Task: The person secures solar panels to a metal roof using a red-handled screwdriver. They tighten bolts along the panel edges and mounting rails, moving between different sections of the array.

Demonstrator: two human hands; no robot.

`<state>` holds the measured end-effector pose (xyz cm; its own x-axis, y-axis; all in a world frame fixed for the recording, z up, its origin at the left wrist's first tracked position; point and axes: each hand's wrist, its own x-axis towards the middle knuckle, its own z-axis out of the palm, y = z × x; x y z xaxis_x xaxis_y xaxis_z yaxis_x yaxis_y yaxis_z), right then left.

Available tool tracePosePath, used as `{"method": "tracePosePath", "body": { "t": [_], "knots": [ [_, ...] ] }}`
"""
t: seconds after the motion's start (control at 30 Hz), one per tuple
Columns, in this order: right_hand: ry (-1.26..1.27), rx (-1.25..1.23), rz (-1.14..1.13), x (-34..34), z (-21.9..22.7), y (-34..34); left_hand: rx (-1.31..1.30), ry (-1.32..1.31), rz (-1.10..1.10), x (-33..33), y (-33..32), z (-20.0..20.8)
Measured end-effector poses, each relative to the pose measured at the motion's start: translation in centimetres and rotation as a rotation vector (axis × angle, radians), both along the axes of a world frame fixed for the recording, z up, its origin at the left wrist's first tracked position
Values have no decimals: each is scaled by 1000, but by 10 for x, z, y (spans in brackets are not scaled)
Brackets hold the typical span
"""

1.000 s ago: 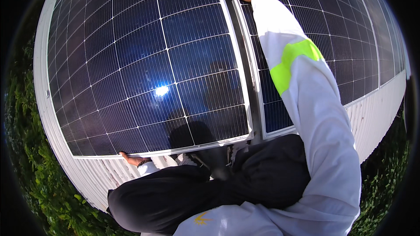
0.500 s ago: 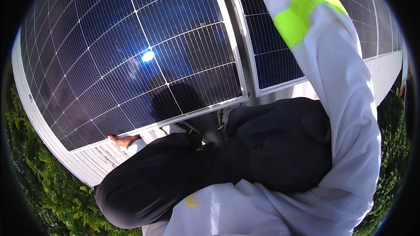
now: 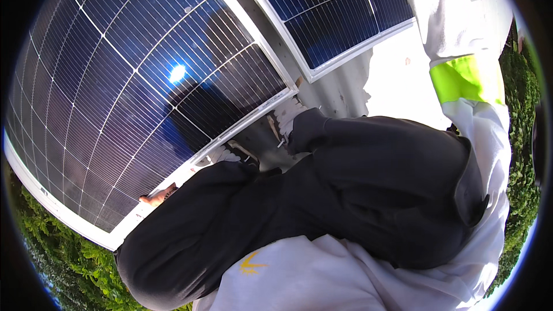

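Head view, looking down: a large dark-blue solar panel with thin white grid lines and a pale metal frame [image 3: 127,80] fills the upper left of the frame, with a bright glint of sun near its middle. Its lower frame edge runs diagonally from the lower left up toward the centre. The left hand [image 3: 156,196] shows at that edge in the lower left, only partly seen past the black trouser knee [image 3: 190,236]; its fingers rest on the pale frame rail, touching it. Whether the grip is curled around the rail or merely laid flat on it cannot be told, as most of the hand is hidden.

A second dark-blue solar panel with the same pale frame [image 3: 334,11] lies in the upper centre, separated from the first by a narrow grey strip of corrugated roof sheet [image 3: 340,89]. The right hand is out of the picture; only its white sleeve with a fluorescent yellow band [image 3: 466,78] runs up the right side toward the top edge.

Black trousers fill the centre and lower right, above a white shirt hem [image 3: 322,276] at the bottom. A pale shoe [image 3: 285,116] sits just below the first panel's lower right corner. Green leafy bushes [image 3: 63,253] show at the lower left rim and along the right rim.
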<state>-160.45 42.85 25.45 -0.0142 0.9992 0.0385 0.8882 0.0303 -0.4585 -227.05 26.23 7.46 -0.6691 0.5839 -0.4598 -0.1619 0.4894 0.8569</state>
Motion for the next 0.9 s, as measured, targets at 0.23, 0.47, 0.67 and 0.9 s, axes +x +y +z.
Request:
{"method": "tracePosePath", "body": {
  "t": [0.23,0.47,0.67,0.9],
  "knots": [
    [572,-34,-310,-1,-14,-136,-43,11,-129,-10,38,-6],
    [1338,-937,-786,-100,-87,-300,-60,29,-161,-17,49,-9],
    [1790,-681,-541,-136,-157,-309,-64,38,-173,-20,47,-7],
    [1890,-635,-634,-142,-166,-306,-60,31,-146,-26,37,-7]
  ]
}}
